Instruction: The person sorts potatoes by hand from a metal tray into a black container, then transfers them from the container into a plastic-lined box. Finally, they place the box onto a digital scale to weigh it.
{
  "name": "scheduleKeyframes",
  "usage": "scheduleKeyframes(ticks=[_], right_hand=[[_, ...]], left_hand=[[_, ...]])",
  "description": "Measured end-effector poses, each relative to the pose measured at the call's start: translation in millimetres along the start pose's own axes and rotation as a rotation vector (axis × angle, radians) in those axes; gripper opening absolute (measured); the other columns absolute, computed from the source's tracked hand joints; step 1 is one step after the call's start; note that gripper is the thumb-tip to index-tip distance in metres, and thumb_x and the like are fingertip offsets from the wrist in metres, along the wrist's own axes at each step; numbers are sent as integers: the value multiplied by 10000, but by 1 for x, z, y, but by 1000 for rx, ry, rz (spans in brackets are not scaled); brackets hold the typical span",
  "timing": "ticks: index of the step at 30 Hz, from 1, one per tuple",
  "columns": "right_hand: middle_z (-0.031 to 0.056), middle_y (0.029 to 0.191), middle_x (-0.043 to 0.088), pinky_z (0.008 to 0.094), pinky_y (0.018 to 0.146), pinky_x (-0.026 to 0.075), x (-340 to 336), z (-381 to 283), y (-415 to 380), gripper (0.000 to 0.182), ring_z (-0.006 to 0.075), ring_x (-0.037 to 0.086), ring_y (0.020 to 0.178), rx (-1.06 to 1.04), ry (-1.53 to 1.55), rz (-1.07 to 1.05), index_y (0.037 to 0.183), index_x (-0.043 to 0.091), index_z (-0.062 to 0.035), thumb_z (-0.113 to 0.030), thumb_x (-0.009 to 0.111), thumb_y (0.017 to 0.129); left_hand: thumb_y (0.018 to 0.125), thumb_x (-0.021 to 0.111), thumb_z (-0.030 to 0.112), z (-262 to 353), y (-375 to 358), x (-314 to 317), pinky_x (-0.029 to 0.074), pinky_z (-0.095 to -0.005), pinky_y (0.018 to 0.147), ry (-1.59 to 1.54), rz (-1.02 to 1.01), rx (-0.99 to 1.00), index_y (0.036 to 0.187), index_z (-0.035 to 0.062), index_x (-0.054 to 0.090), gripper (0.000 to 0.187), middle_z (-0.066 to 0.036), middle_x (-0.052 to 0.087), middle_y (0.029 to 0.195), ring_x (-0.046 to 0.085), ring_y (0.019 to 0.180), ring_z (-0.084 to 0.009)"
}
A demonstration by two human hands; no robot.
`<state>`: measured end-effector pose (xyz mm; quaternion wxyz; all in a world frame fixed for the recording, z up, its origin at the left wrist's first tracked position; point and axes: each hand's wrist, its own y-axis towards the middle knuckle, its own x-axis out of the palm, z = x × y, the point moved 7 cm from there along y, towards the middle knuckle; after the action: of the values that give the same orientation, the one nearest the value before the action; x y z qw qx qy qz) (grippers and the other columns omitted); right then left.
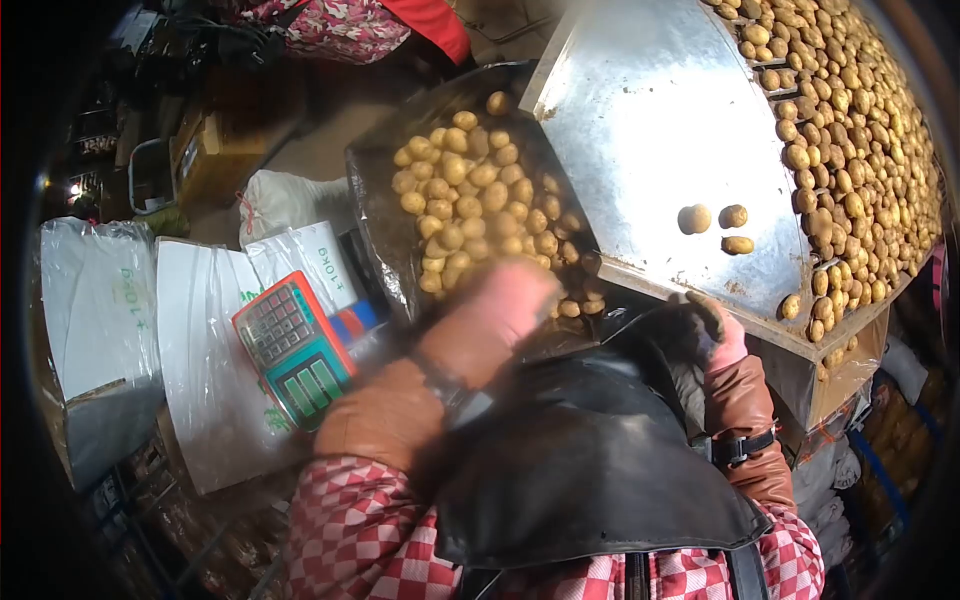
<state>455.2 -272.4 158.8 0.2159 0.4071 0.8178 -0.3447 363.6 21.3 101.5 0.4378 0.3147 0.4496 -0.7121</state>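
Many potatoes (470,190) lie in a dark plastic-lined container (375,215) in front of me. My left hand (515,295), smeared by motion, is over the near edge of this pile; its fingers cannot be made out. At the near edge of the metal table (640,110) is my right hand (715,330), in a worn glove, with its fingers curled beside the dark plastic; what they hold, if anything, is hidden. Several loose potatoes, one of them a small potato (738,245), rest on the metal surface to the right.
A large mass of potatoes (860,150) covers the right side. At the left, a scale with a keypad (295,350) sits on plastic-wrapped white boards (205,330). Behind it is a white sack (290,200). A person in patterned clothing (335,30) is at the top.
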Motion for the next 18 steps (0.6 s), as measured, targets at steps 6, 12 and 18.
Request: scheduleKeyframes(ticks=[6, 12, 18], right_hand=[[91, 1157, 670, 272, 912, 500, 18, 35, -7, 364, 159, 635, 1042, 286, 276, -70, 1226, 614, 6, 95, 558, 877], [89, 1201, 652, 268, 930, 494, 42, 122, -24, 374, 150, 620, 1071, 513, 702, -41, 1262, 591, 21, 105, 530, 902], [74, 1093, 687, 233, 878, 505, 3, 62, -30, 325, 152, 647, 976, 126, 285, 159, 1168, 644, 13, 109, 470, 911]], left_hand=[[855, 596, 231, 71, 40, 47, 193, -567, 1161, 252, -213, 625, 1433, 218, 433, 601, -36, 358, 1540, 305, 1428, -244], [900, 574, 296, 49, 51, 4, 175, -556, 1173, 340, -332, 181, 1424, 320, 446, 540, -30, 354, 1536, 256, 1444, -290], [828, 665, 334, -42, -5, -29, 237, -494, 1137, 80, -17, -332, 1345, 234, 527, 544, -62, 488, 1374, 402, 1324, -245]])
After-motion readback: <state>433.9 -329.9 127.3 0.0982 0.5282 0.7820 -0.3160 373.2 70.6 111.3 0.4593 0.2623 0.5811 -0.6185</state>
